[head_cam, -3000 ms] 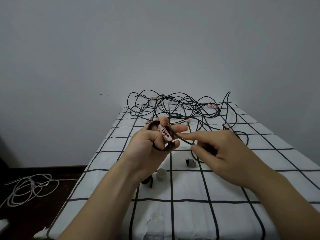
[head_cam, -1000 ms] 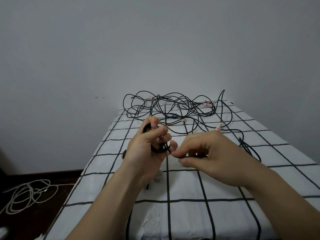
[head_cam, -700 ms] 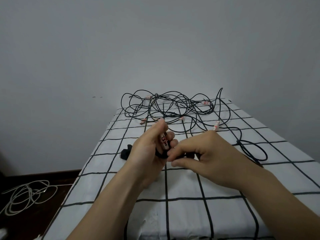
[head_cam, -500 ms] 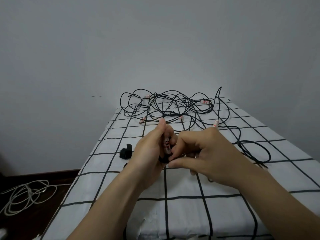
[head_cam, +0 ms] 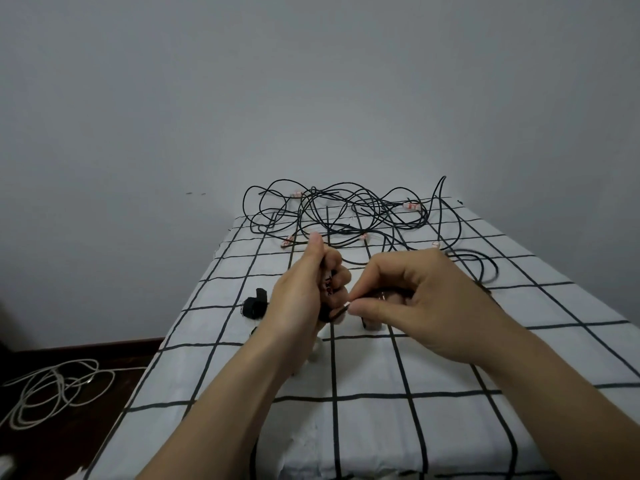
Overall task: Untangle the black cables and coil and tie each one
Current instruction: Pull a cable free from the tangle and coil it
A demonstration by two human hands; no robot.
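Note:
A tangle of black cables [head_cam: 349,213] with small white-and-red tags lies at the far end of the table. My left hand [head_cam: 304,289] grips a small coil of black cable [head_cam: 329,289] that carries a white tag with red writing. Most of the coil is hidden in my fist. My right hand [head_cam: 412,299] pinches the black cable just right of the coil. A loose loop of cable [head_cam: 481,265] trails off behind my right hand toward the tangle.
The table wears a white cloth with a black grid [head_cam: 381,427]. A small black strap [head_cam: 254,304] lies left of my left hand, and small pale pieces [head_cam: 370,325] lie under my hands. A coil of white cable [head_cam: 52,389] lies on the dark floor at the left.
My left hand turned from palm-open with the coil showing to a closed fist around it. My right hand slid in along the cable until it met the left. The loose loop drew closer.

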